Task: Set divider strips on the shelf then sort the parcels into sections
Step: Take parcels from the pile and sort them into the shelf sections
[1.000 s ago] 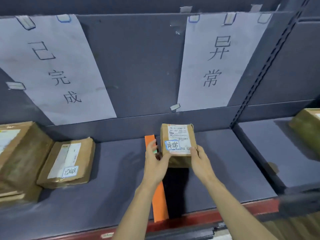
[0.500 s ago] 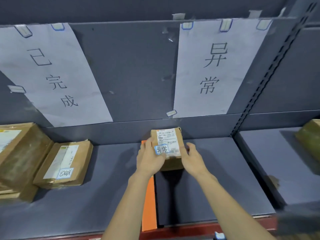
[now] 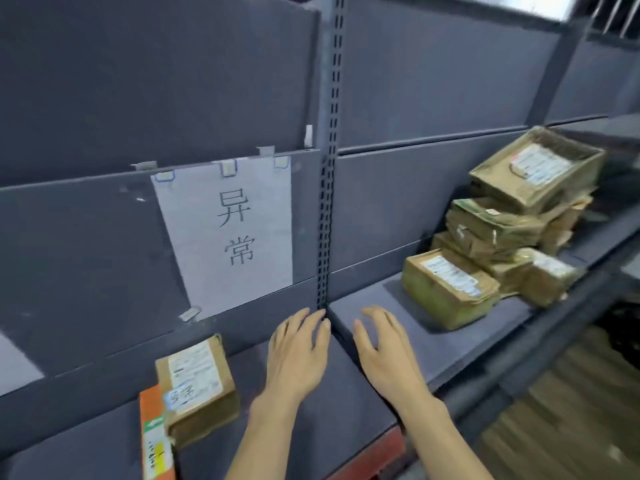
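A small brown parcel (image 3: 197,384) with a white label lies on the grey shelf (image 3: 311,427), right beside the orange divider strip (image 3: 154,434), under the paper sign (image 3: 230,233). My left hand (image 3: 298,355) and my right hand (image 3: 386,355) hover empty with fingers spread, to the right of that parcel, near the upright post (image 3: 327,202). A pile of several brown parcels (image 3: 498,230) sits on the neighbouring shelf section to the right.
The slotted upright post separates the two shelf bays. The shelf's red front edge (image 3: 377,455) runs along the bottom. A wooden floor (image 3: 571,427) shows at the lower right. Bare grey shelf surface (image 3: 426,348) lies between my right hand and the pile.
Both hands have let go of the small parcel, which now lies by the orange strip. The view has swung right, and both hands have moved right toward the pile.
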